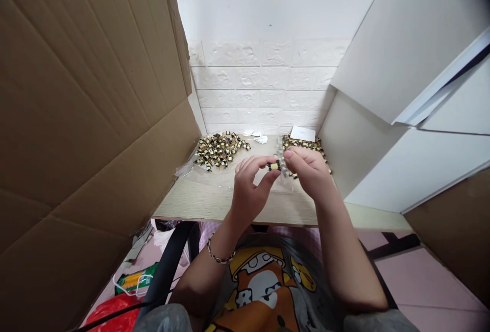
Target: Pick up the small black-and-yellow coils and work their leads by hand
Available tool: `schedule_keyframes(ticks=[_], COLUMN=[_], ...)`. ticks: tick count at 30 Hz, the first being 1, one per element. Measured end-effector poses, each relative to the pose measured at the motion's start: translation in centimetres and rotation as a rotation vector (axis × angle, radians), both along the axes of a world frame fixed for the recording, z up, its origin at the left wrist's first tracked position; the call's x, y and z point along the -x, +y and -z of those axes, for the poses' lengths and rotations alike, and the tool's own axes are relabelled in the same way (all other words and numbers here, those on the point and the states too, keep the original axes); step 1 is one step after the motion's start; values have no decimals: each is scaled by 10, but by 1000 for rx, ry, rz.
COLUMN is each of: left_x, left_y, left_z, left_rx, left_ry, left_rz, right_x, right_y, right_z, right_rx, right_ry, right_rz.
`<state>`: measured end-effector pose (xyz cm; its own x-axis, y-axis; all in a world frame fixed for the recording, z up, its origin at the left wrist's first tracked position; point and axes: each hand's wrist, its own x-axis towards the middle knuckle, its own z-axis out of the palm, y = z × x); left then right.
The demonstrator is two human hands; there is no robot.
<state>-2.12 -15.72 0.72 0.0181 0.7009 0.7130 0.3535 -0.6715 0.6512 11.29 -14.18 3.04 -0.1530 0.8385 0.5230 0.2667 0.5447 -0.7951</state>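
My left hand [251, 181] pinches a small transformer [274, 167] between thumb and fingertips; it has a yellow-wrapped middle and black ends with pins. Just to its right, my right hand [309, 169] is closed, thumb against curled fingers. Whatever those fingers hold, if anything, is too small or hidden to make out. Both hands are raised over the table's front half, close together but apart. Behind my right hand lies a pile of similar transformers [302, 143], partly covered by that hand. Another heap of transformers [218, 149] spreads at the left.
A white card [303, 133] rests on the right pile. Torn white scraps [261, 139] lie near the brick-patterned wall [271, 98]. Clear plastic sheeting covers part of the wooden table [199, 204]. Cardboard [95, 92] walls the left side; white panels [383, 107] stand at the right.
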Motion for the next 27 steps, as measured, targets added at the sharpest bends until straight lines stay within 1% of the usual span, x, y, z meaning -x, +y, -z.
schedule_keyframes(ticks=[5, 8, 11, 14, 17, 20, 23, 25, 27], left_x=[5, 5, 4, 4, 5, 6, 7, 9, 12], left_y=[8, 12, 14, 14, 13, 12, 13, 15, 19], left_z=[5, 9, 9, 8, 6, 4, 4, 5, 6], left_rx=[235, 333, 464, 610, 691, 728, 753, 743, 686], left_ry=[-168, -267, -314, -397, -437, -396, -437, -454, -397], left_rz=[350, 521, 657, 789, 846, 845, 899, 938, 926], right_x=[0, 2, 4, 5, 5, 6, 7, 7, 6], right_y=[9, 13, 15, 16, 17, 18, 18, 17, 16], right_z=[2, 5, 8, 8, 6, 4, 3, 1, -3], right_rx=[120, 185, 202, 155, 126, 105, 74, 67, 72], right_ry=[174, 270, 284, 255, 213, 176, 124, 59, -32], right_rz=[-233, -361, -404, -375, -365, -363, -359, -354, -350])
